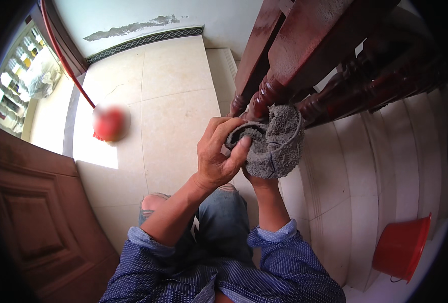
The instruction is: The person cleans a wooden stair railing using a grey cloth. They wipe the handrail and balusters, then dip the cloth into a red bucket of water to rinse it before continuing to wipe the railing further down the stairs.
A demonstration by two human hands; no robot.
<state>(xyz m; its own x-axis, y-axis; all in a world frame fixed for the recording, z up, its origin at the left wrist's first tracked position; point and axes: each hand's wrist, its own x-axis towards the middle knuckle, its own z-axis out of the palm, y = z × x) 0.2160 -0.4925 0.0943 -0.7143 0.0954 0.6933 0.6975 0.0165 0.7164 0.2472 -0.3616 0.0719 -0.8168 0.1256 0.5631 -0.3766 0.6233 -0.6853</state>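
A thick grey terry cloth [275,151], folded and bunched, is held before me beside the dark red wooden stair balusters [267,89]. My left hand [218,149] grips its left side, the thumb pressed into a fold and the fingers behind the edge. Under the cloth is my right hand [257,180], showing only its heel and wrist; its fingers are hidden. The cloth overlaps the lower part of the balusters in view, and I cannot tell whether it touches them.
Tiled stairs [330,174] descend on the right, with a red plastic bucket [400,246] on its side or tilted near them. A red-handled broom [112,123], its head blurred, stands on the landing. A brown panelled door [34,216] is at left, beside a bright doorway with a plastic bag [42,74].
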